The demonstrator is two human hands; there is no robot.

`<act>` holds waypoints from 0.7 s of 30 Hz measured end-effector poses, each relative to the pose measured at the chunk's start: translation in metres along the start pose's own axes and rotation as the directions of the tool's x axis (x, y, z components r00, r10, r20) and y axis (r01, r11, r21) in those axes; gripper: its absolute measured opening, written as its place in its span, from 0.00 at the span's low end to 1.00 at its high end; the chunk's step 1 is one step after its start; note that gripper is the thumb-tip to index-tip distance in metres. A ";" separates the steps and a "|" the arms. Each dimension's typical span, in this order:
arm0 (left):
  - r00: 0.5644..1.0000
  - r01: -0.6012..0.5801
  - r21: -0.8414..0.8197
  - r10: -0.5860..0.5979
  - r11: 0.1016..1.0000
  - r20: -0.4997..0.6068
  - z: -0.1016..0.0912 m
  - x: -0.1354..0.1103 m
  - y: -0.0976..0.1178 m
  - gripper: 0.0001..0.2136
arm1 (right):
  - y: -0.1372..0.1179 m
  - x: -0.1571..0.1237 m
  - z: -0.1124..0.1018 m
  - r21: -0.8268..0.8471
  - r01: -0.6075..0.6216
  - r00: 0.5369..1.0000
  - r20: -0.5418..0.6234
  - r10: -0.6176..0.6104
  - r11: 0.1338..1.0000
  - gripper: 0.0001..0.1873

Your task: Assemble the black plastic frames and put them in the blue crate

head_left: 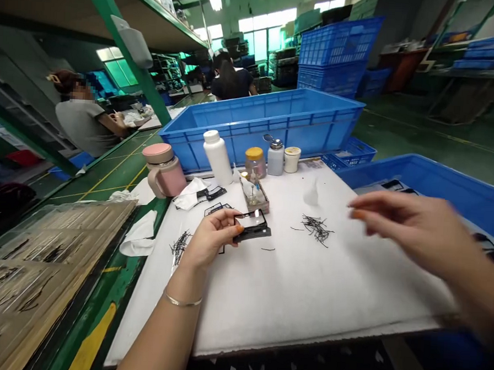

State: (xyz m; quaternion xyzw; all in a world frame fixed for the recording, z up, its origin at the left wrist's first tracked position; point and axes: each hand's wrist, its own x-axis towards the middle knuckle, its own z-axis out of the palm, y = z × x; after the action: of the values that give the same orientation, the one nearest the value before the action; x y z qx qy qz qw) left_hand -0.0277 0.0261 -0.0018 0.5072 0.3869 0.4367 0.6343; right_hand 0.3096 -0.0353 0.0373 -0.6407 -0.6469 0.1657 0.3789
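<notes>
My left hand grips a small black rectangular frame with a clear window, thumb on its near edge. My right hand is raised over the right side of the white work surface, thumb and fingertips drawn together. Whatever may be between those fingertips is too small to make out. Left of it lies a loose pile of thin black strips. One single strip lies by the held frame, and a second pile of strips is left of my left wrist. More black frames lie behind my left hand.
Behind stand a pink mug, a white bottle, several small jars and a small tray. A large blue crate borders the back, another blue bin the right. Cardboard trays lie left. Two people sit farther off.
</notes>
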 end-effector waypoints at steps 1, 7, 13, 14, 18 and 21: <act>1.000 0.005 -0.017 -0.005 1.000 0.008 -0.001 -0.001 0.001 0.18 | -0.024 0.009 0.022 0.108 0.029 0.988 0.145 -0.045 0.994 0.16; 0.999 -0.011 -0.065 0.014 0.998 0.031 -0.011 -0.001 0.005 0.18 | -0.081 0.050 0.114 0.430 -0.066 0.844 0.506 -0.180 0.901 0.17; 0.999 -0.033 0.109 0.036 0.994 -0.034 -0.014 0.003 0.004 0.19 | -0.070 0.051 0.139 0.515 -0.123 0.888 0.438 -0.138 0.848 0.22; 0.993 -0.078 0.192 0.094 0.978 -0.078 -0.012 0.002 0.004 0.20 | -0.069 0.049 0.139 0.525 -0.142 0.905 0.412 -0.105 0.839 0.22; 0.867 -0.364 0.600 0.494 0.713 -0.062 -0.001 -0.007 0.007 0.23 | -0.068 0.043 0.134 0.572 -0.213 0.945 0.328 0.017 0.792 0.22; 0.727 -0.520 0.762 0.669 0.386 0.158 0.005 -0.012 0.008 0.16 | -0.069 0.041 0.133 0.594 -0.226 0.955 0.292 0.055 0.772 0.21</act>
State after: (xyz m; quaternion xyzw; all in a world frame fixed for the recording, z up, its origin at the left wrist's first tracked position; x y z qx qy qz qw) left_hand -0.0278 0.0144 0.0080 0.7881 0.3782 0.4705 0.1201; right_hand 0.1724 0.0310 0.0093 -0.5000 -0.5494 0.4791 0.4676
